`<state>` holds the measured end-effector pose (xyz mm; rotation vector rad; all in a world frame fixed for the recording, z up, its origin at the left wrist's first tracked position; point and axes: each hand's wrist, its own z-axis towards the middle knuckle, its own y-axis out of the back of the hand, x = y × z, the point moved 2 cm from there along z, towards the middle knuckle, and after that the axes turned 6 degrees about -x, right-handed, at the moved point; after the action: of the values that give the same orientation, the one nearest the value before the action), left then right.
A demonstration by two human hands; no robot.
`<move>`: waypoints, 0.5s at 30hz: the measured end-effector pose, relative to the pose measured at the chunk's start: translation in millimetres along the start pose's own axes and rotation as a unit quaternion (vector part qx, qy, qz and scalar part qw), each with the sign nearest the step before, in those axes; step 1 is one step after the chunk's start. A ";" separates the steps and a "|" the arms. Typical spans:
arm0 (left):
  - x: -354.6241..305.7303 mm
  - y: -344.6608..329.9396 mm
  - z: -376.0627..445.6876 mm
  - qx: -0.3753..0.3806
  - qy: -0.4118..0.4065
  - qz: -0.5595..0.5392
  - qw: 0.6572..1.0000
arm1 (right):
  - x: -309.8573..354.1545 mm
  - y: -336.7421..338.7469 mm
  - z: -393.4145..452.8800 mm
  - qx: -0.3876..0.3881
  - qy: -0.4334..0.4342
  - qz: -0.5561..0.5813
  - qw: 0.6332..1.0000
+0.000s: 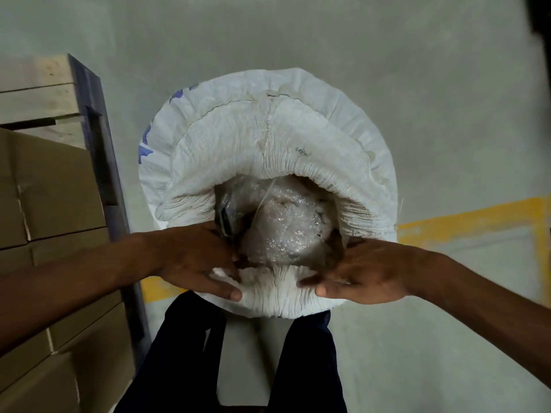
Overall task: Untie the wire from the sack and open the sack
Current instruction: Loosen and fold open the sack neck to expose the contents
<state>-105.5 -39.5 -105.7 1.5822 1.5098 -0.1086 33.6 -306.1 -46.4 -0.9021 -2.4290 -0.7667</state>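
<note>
The white woven sack point(268, 162) stands upright on the grey floor point(417, 84) just ahead of the person's legs, its mouth already rolled outward into a thick pleated collar around a clear plastic liner point(280, 222). The left hand point(196, 260) and right hand point(363, 272) both pinch the near rim, fingers closed on bunched fabric (no wire is visible, so it is probably off). The cloth looks soft and crumply while the full body seems heavy, so the rolled rim is the sensible grip.
</note>
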 end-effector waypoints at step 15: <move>5.3 -23.5 -30.6 -0.044 0.062 -0.006 0.997 | -32.6 -25.8 -6.9 -0.278 0.075 -0.216 0.933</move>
<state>-139.1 -19.9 -103.9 1.5342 1.5971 0.0490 39.8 -341.5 -68.4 -0.4507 -2.3262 -1.6793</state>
